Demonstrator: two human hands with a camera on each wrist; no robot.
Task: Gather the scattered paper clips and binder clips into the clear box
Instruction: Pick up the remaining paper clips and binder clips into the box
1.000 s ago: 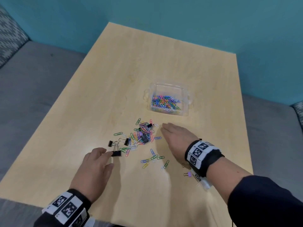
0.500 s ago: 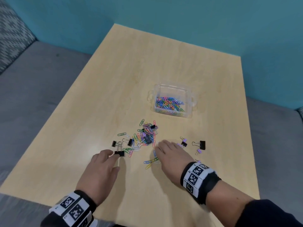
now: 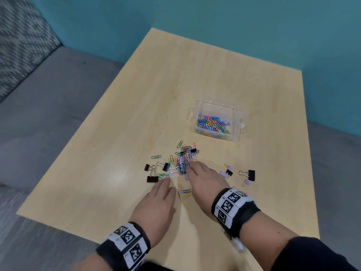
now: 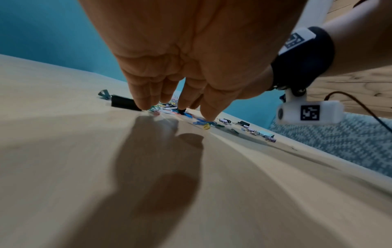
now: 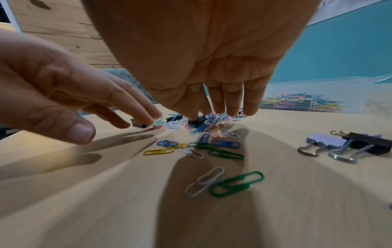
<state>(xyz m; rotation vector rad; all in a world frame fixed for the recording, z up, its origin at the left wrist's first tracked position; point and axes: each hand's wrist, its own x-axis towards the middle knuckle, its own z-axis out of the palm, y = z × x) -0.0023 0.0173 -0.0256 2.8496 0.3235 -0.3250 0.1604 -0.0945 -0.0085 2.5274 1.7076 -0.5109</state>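
Flat right hand (image 3: 205, 178) with straight fingers on heap of coloured paper clips (image 3: 180, 160), left hand (image 3: 158, 204) likewise outstretched, empty, clear plastic box (image 3: 237, 122) far right

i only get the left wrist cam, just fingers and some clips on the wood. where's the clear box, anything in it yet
Observer: The clear plastic box stands on the light wooden table, beyond the loose pile of coloured paper clips. A layer of paper clips lies in it.
Operator: any binder clips in there
Observer: None that show; only paper clips are visible inside.
Operator: right hand holding anything
Observer: No. The right hand has straight fingers, tips down at the pile's near edge.
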